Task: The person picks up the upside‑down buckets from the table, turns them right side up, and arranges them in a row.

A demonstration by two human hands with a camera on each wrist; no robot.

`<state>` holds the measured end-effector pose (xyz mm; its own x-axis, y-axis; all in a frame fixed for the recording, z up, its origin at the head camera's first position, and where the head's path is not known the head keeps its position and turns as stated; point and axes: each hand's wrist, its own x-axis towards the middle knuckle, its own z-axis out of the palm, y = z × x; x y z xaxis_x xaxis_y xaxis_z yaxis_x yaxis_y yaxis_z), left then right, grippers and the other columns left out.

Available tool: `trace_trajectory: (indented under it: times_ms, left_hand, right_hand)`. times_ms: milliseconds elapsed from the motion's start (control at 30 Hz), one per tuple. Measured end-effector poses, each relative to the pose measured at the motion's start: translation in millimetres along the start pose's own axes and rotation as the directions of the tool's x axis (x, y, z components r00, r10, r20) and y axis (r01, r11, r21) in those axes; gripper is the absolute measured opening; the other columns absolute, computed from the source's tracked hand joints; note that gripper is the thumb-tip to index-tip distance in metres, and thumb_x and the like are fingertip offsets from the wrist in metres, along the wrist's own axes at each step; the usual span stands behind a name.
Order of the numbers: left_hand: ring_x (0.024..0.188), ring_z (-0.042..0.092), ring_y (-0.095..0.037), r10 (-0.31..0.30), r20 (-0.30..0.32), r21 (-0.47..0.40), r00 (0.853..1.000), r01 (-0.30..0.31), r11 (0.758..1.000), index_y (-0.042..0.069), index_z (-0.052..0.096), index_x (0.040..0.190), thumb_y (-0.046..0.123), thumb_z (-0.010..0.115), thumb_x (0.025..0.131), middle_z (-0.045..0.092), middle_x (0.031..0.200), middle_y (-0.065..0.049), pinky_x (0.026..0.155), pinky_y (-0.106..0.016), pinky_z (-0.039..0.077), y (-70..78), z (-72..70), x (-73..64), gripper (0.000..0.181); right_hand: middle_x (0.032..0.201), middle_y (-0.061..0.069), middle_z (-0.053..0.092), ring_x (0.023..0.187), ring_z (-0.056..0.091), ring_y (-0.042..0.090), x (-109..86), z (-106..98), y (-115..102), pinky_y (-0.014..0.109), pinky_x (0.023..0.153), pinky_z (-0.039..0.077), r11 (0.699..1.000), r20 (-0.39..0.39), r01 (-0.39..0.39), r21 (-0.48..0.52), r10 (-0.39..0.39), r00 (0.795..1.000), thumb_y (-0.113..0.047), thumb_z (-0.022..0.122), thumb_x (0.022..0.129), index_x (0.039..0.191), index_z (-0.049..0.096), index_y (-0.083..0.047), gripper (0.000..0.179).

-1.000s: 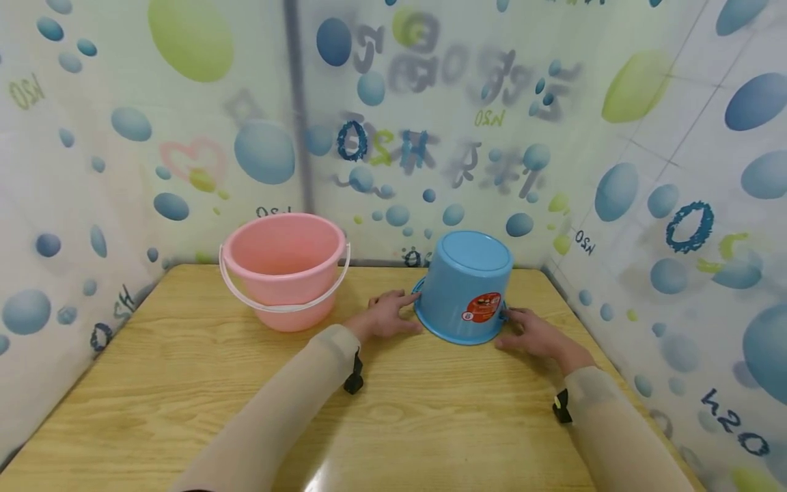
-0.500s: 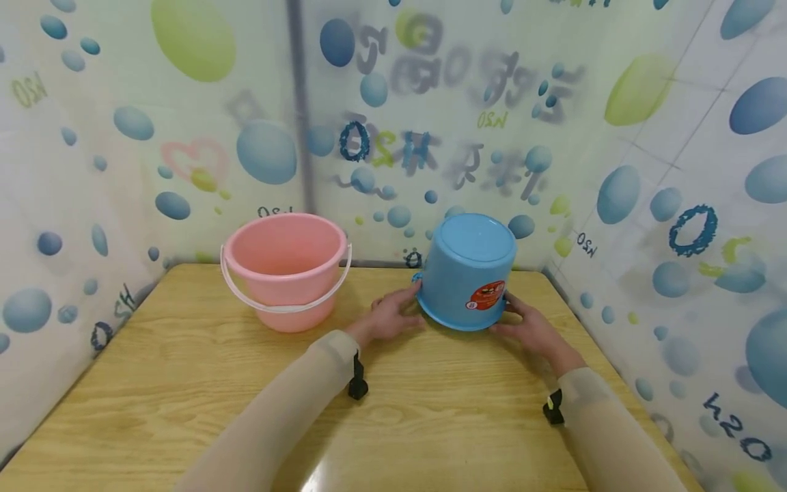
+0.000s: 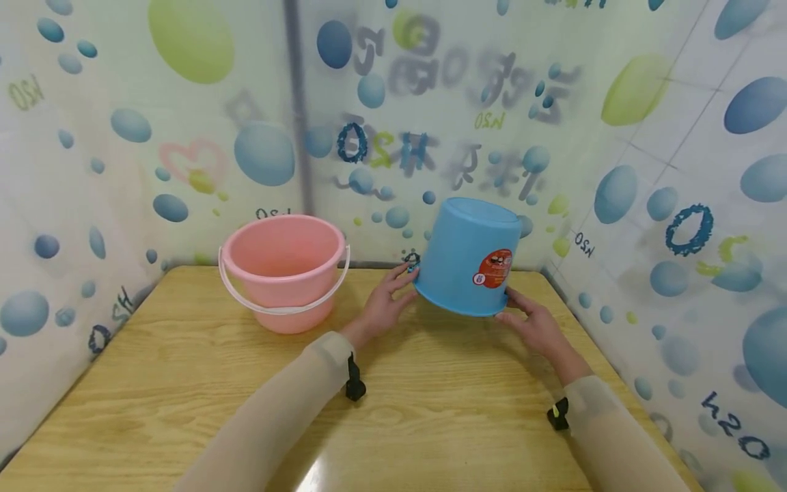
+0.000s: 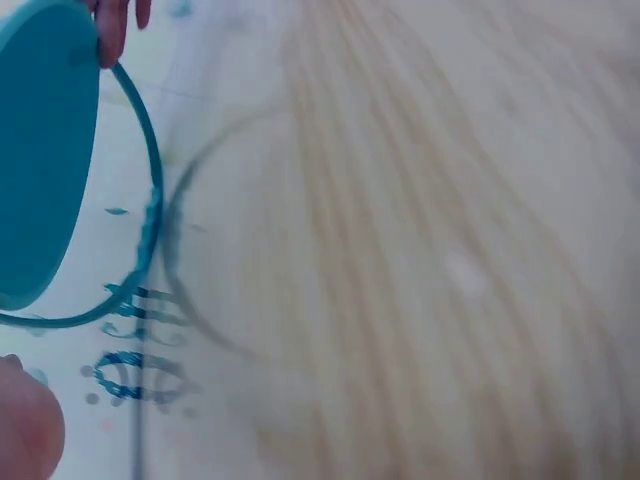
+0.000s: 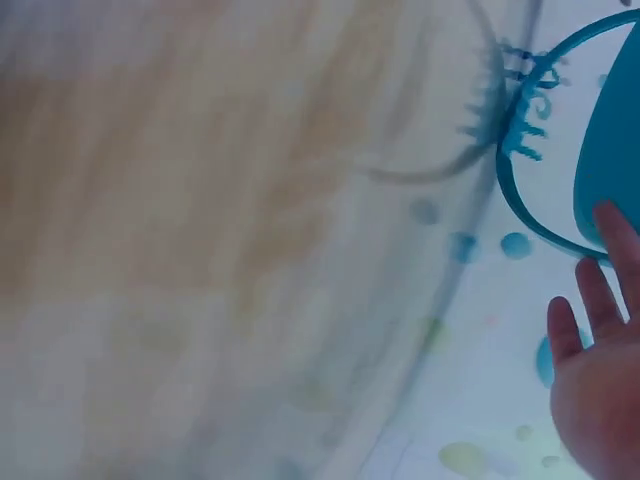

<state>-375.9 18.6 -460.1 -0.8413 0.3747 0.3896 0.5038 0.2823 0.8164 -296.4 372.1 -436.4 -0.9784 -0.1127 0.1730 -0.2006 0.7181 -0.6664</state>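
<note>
A blue bucket (image 3: 461, 253) is held upside down and tilted above the table, its base up and a red label on its side. At the left of its rim my left hand (image 3: 382, 305) grips it, fingers along the edge. My right hand (image 3: 536, 326) holds the opposite side of the rim between thumb and fingers. Below the bucket's mouth hangs a curved blue handle (image 4: 150, 215) in the left wrist view. The right wrist view shows my right fingers reaching to the rim of the bucket (image 5: 612, 130).
To the left, a pink bucket (image 3: 295, 290) stands upright on the wooden table (image 3: 443, 424), its white handle (image 3: 285, 309) hanging down in front. A patterned curtain (image 3: 393, 123) with blue and green spots encloses the back and sides.
The blue bucket has risen off the table and tilted, with its base leaning right. Both hands have moved up with it. The pink bucket stays in place.
</note>
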Motion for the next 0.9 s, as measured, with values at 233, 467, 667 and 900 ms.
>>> trace_trajectory:
  times_ms: [233,467,667,900]
  left_hand:
    - [0.160,0.038,-0.046,0.129,-0.135,-0.079,0.982,-0.141,0.987,0.004,0.059,0.156,0.009,0.064,0.111,0.048,0.156,-0.026,0.125,-0.063,0.043,16.8,-7.0,-0.2,0.045]
    - [0.144,0.054,-0.045,0.129,-0.132,-0.141,0.983,-0.147,0.979,0.003,0.058,0.157,0.010,0.058,0.114,0.052,0.141,-0.025,0.113,-0.043,0.058,27.1,-9.1,-2.6,0.043]
    - [0.099,0.065,-0.036,0.102,-0.139,-0.171,0.985,-0.125,0.977,0.008,0.059,0.158,0.015,0.057,0.116,0.055,0.140,-0.022,0.086,-0.032,0.059,37.5,-13.5,-4.5,0.043]
    - [0.094,0.069,-0.045,0.123,-0.196,-0.227,0.973,-0.167,0.959,0.010,0.057,0.161,0.010,0.057,0.115,0.055,0.122,-0.022,0.082,-0.051,0.065,55.5,-25.7,-3.9,0.046]
  right_hand:
    - [0.141,0.027,0.071,0.142,0.059,0.050,0.4,-2,-13,0.069,0.115,0.049,0.994,-0.155,0.105,0.012,-0.102,0.983,-0.026,0.058,0.116,0.167,0.044,-0.004,0.057]
    - [0.106,0.017,0.075,0.099,0.066,0.014,-1.6,3,-19,0.035,0.091,0.058,0.984,-0.329,0.162,-0.072,-0.176,0.928,-0.016,0.059,0.115,0.138,0.075,-0.002,0.031]
    - [0.111,0.021,0.066,0.097,0.048,-0.014,-3.3,3,-25,0.011,0.083,0.042,0.973,-0.444,0.229,-0.013,-0.210,0.871,-0.007,0.065,0.110,0.123,0.081,0.002,0.022]
    - [0.119,0.028,0.071,0.097,0.065,-0.015,-7.3,-2,-41,0.005,0.083,0.055,0.927,-0.403,0.350,0.135,-0.271,0.874,0.001,0.059,0.112,0.148,0.066,0.001,0.037]
